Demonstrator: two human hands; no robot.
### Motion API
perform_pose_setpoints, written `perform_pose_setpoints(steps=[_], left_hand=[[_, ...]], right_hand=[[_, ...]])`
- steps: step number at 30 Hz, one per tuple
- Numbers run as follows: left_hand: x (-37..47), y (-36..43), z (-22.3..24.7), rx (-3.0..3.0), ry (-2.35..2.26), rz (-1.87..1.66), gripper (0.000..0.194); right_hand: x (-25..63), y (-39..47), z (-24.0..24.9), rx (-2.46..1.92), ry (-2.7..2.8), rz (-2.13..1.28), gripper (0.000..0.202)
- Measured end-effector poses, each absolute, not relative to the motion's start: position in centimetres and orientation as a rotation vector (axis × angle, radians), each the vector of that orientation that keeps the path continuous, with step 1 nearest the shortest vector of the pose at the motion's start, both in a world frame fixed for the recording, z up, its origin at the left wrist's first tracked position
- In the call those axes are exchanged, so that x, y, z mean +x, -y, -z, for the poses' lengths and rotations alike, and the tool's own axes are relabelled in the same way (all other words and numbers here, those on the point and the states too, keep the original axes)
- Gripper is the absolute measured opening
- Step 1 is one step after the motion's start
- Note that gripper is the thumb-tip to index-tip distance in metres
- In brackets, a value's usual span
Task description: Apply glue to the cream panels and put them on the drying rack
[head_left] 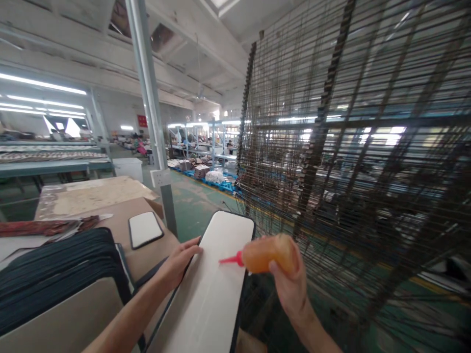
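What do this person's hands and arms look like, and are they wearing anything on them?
The left hand and right hand have no gloves; no sleeve or watch shows on either forearm. Small dark smudges mark the right wrist.

"Where's the view from?"
"Head height, facing forward and down, past the worktop's (116,228) right edge."
"How near?"
"Close above the board (209,289), left hand (180,262) and right hand (292,279); the rack (331,147) rises right, the hall (189,208) recedes ahead."
"Shared parts?"
"It's the single view."
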State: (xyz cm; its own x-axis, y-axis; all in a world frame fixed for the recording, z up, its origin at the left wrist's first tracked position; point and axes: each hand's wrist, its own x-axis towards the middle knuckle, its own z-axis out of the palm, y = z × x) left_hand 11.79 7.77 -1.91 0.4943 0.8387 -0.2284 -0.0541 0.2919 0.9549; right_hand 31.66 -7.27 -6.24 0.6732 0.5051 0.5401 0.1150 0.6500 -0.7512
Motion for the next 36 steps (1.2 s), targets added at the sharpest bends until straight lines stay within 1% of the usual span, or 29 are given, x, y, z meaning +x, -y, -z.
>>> perform_pose_setpoints(steps=[3, 7, 9, 11, 13, 16, 22, 27, 30, 33, 35, 36], left_hand=[[11.7, -7.8, 1.4, 1.097, -0.884, -0.700, 0.051], [11.2, -8.9, 0.5, 1.059, -0.942, -0.736, 0.049], [11.0, -9.5, 0.5, 1.049, -0.948, -0.739, 0.049], [11.1, -9.9, 0.7, 1.055, -0.925, -0.700, 0.050], [11.3, -10.2, 1.1, 1.072, -0.865, -0.617, 0.051], [11.8, -10.7, 1.8, 1.069, -0.827, -0.552, 0.052], [12.6, -11.6, 3.6, 1.100, -0.915, -0.501, 0.057], [13.7, -10.8, 4.9, 1.114, -0.842, -0.351, 0.057], [14.7, -11.1, 5.6, 1.094, -0.883, -0.365, 0.056], [15.8, -12.3, 6.8, 1.063, -1.021, -0.432, 0.051], [16.7, -13.3, 8.0, 1.077, -1.113, -0.449, 0.041], [17.3, -13.6, 8.8, 1.091, -1.152, -0.443, 0.034]], right_hand=[[33.1, 5.9, 4.9, -0.856, 0.781, -0.230, 0.072], [30.5, 8.2, 8.2, -0.891, 0.820, -0.358, 0.066], [29.3, 9.1, 9.4, -0.899, 0.829, -0.434, 0.068], [29.5, 8.7, 8.8, -0.893, 0.777, -0.427, 0.068], [30.8, 7.4, 7.2, -0.856, 0.652, -0.286, 0.067], [32.2, 6.0, 5.6, -0.844, 0.611, -0.208, 0.067], [28.7, 7.0, 8.0, -0.952, 0.783, -0.408, 0.065], [30.2, 4.9, 6.5, -0.963, 0.697, -0.244, 0.065], [29.7, 5.5, 7.3, -0.962, 0.691, -0.303, 0.063], [28.0, 7.6, 9.3, -0.946, 0.685, -0.472, 0.062], [28.2, 9.3, 10.2, -0.867, 0.512, -0.510, 0.062], [29.0, 10.3, 10.4, -0.823, 0.395, -0.488, 0.058]])
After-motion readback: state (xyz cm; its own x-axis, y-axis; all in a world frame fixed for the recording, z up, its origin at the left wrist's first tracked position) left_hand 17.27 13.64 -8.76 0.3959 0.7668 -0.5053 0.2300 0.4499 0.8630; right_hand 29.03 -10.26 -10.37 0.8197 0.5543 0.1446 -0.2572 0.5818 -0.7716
